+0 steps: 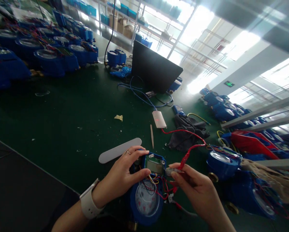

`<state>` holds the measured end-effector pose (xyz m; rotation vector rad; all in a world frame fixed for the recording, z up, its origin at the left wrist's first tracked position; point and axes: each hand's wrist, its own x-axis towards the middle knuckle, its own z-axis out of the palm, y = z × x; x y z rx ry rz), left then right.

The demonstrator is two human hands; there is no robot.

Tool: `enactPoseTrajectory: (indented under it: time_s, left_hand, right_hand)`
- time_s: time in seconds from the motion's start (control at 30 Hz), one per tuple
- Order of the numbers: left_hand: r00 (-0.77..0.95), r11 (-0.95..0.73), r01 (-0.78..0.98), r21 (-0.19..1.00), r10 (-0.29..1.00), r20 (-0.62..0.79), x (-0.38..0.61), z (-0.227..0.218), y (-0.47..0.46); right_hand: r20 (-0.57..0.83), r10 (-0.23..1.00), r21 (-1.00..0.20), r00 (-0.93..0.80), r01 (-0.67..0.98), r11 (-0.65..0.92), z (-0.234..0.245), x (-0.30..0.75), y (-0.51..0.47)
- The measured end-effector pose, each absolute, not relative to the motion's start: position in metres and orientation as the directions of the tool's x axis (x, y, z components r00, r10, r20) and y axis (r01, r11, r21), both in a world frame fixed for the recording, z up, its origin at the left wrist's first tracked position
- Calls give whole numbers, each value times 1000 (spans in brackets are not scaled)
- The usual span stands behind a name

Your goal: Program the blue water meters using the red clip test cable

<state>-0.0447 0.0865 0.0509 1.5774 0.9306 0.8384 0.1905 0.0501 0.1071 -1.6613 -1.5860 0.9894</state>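
Note:
A blue water meter (145, 201) with a round dial lies at the near edge of the green table. Its open electronics box (154, 166), with a small screen and loose coloured wires, sits at its top. My left hand (122, 177), with a ring and a white wrist watch, is closed around the left side of that box. My right hand (195, 188) pinches a small plug (171, 170) on a red cable (188, 145) and holds it against the right side of the box. The red cable runs back to a white reader (159, 119).
A white flat oblong piece (119, 150) and a thin stick (152, 136) lie just beyond my hands. A dark cloth (186, 133), a laptop (154, 67) with blue cables, and several blue meters at left (50, 54) and right (223, 162) surround the green table (62, 122).

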Motion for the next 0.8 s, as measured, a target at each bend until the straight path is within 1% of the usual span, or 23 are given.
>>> enactPoseTrajectory:
  time_s: [0.2, 0.43, 0.53, 0.8]
  left_hand:
    - [449, -125, 128, 984, 892, 55, -45, 50, 86]
    - [447, -116, 120, 986, 893, 50, -45, 50, 87]
    - [446, -108, 119, 987, 894, 45, -44, 52, 87]
    - [446, -114, 113, 987, 894, 52, -45, 48, 86]
  right_hand:
    - [-112, 993, -842, 33, 527, -112, 109, 188, 49]
    - [-91, 996, -869, 16, 488, -87, 108, 189, 50]
    - [-94, 995, -877, -18, 475, -74, 107, 190, 51]
    - [-124, 992, -867, 11, 486, -113, 109, 188, 49]
